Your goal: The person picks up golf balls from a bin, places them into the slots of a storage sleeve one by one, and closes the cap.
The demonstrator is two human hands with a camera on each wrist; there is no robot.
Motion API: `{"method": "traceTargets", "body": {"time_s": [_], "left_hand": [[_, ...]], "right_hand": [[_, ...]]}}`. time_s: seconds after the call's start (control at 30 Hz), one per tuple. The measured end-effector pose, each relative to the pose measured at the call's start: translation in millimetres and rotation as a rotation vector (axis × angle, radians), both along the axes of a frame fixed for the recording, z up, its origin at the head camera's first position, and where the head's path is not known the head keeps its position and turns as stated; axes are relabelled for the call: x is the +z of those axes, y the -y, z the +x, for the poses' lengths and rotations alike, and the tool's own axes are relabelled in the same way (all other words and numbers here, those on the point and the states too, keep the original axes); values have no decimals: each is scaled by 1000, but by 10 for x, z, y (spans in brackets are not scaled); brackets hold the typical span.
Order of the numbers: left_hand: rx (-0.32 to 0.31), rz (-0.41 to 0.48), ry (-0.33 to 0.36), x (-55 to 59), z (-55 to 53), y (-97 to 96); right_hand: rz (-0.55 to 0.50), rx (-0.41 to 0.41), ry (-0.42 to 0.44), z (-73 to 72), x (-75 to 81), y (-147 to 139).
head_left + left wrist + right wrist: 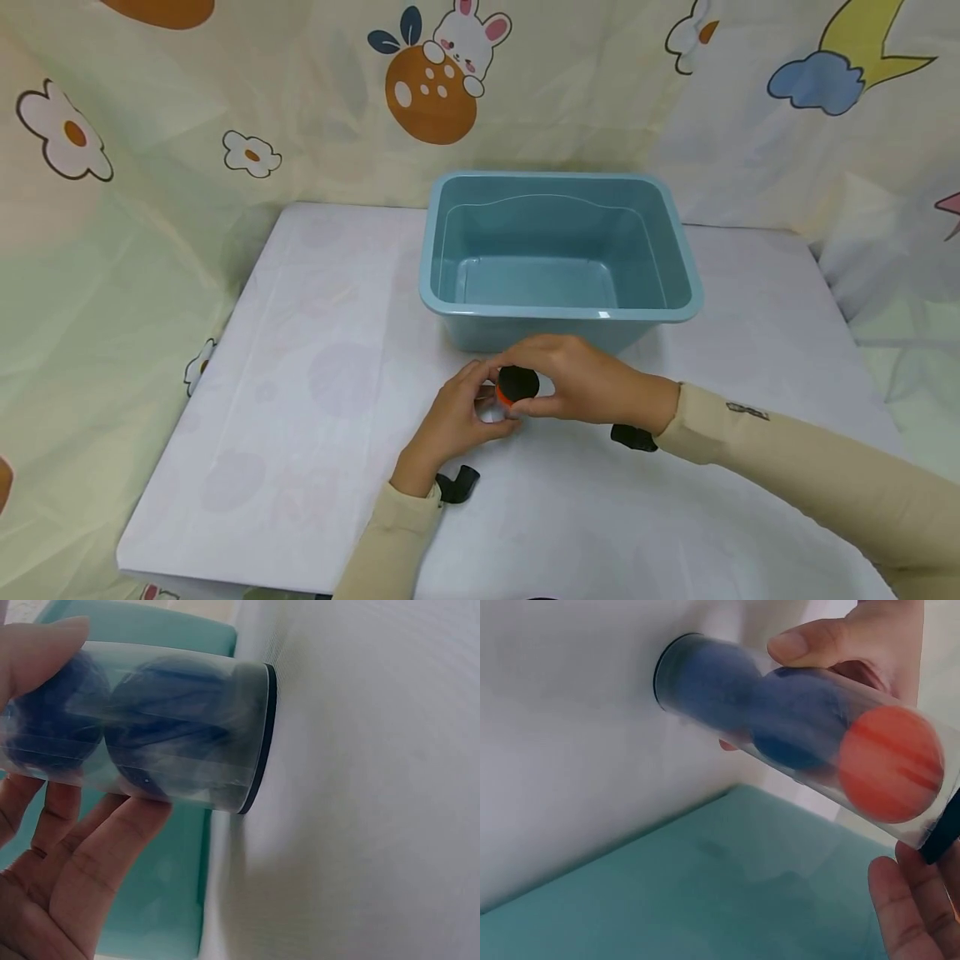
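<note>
A clear tube (244, 739) holds two blue balls (169, 724) low down and an orange ball (892, 763) at its top end. My left hand (450, 421) grips the tube's side, thumb opposite the fingers. Over its top end is a black lid (517, 383), which my right hand (581, 383) pinches between thumb and fingers. The tube stands roughly upright, its dark-rimmed base at the white tabletop; whether it touches, I cannot tell. In the head view, both hands hide most of the tube.
Just behind the hands stands a pale blue plastic bin (562, 314), with nothing visible inside. It sits on a white-covered table (300, 375). A printed cloth (322, 92) hangs behind and at the sides. Black wrist devices (459, 483) show at both cuffs.
</note>
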State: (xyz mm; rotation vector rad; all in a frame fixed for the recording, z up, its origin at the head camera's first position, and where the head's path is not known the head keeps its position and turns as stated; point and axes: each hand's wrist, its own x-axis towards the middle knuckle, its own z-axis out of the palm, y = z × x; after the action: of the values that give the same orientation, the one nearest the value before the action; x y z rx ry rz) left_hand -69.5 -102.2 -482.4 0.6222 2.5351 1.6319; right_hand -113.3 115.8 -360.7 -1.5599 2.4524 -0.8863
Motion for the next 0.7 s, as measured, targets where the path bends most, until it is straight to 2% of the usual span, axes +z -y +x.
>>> {"method": "traceTargets", "body": {"time_s": [0.2,0.47,0.57,0.7], "left_hand": [[3,9,-10,-14,2,2],[0,-7,-24,-5,5,-5],[-1,-23,-35,2,5,-12],[-3,-64,-47,50,17,-7]], "right_hand": [[71,14,7,-26,23,35],[116,21,-49,-4,71,64],[81,-7,-40,29,21,34],[-37,-53,-80,113,-103,-47]]}}
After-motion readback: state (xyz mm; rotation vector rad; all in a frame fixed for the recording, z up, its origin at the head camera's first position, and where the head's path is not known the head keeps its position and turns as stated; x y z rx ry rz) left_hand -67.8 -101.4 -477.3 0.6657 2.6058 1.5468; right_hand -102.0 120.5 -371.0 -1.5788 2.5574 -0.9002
